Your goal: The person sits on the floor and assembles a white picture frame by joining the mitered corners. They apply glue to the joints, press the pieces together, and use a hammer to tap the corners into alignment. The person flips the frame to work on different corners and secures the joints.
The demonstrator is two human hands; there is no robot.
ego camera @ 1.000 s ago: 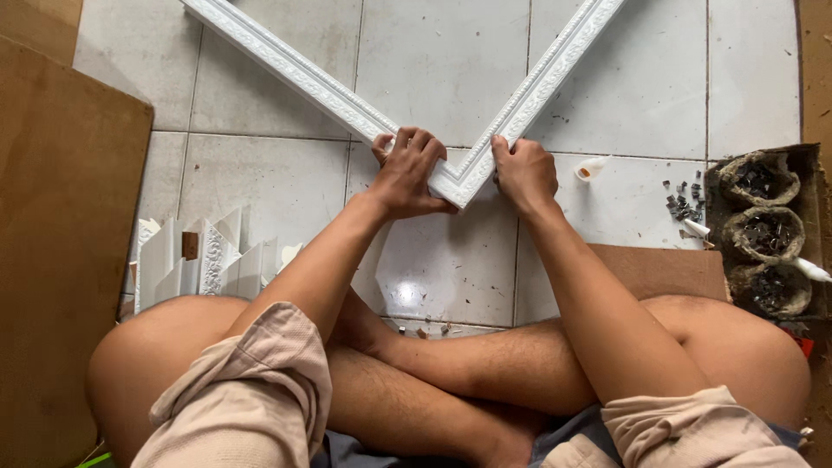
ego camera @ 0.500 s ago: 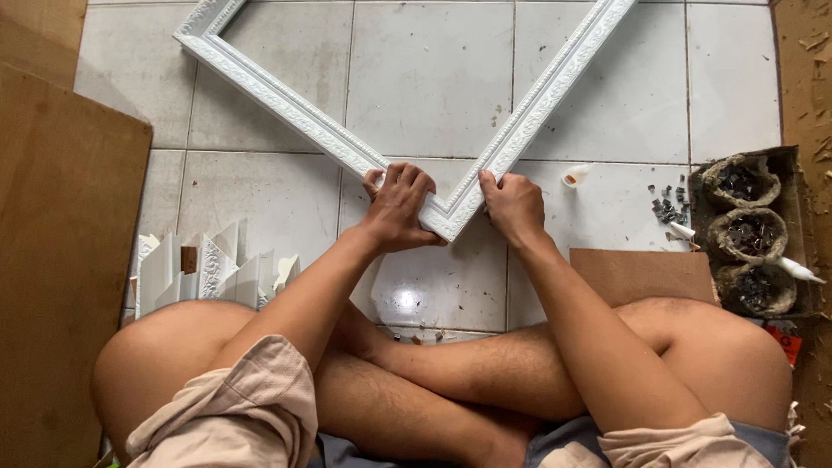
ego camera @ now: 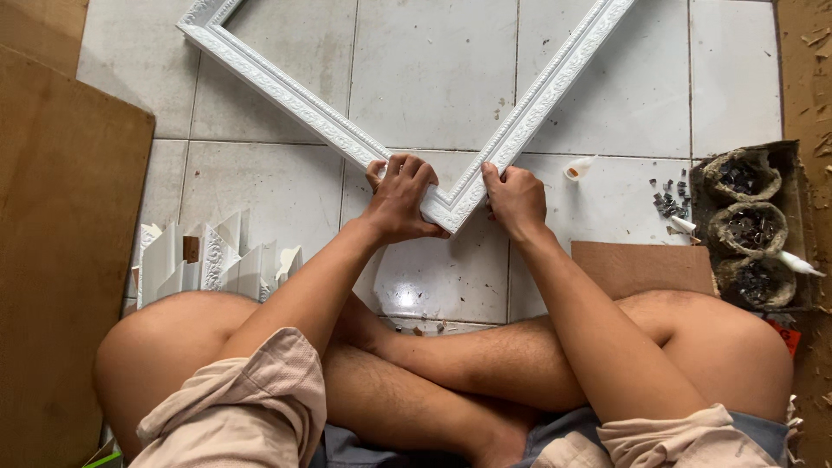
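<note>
I am sitting cross-legged on the tiled floor, looking down at a white moulded frame that is lying flat on the tiles with its near corner pointing toward me. My left hand is gripping the left rail just beside that corner, fingers clenched over the top of the moulding and thumb pressing at the joint. My right hand is gripping the right rail on the other side of the corner, fingers curling around its outer edge. The two hands are sitting close together, the corner joint showing between them. To my left, a cluster of short white moulding offcuts is standing on end beside a large brown board. To my right, a small white glue bottle is lying on the tiles, near a scatter of small dark metal bits. Further right, three round bowls holding more dark bits are sitting in a cardboard tray, and a flat brown panel is lying by my right knee.
</note>
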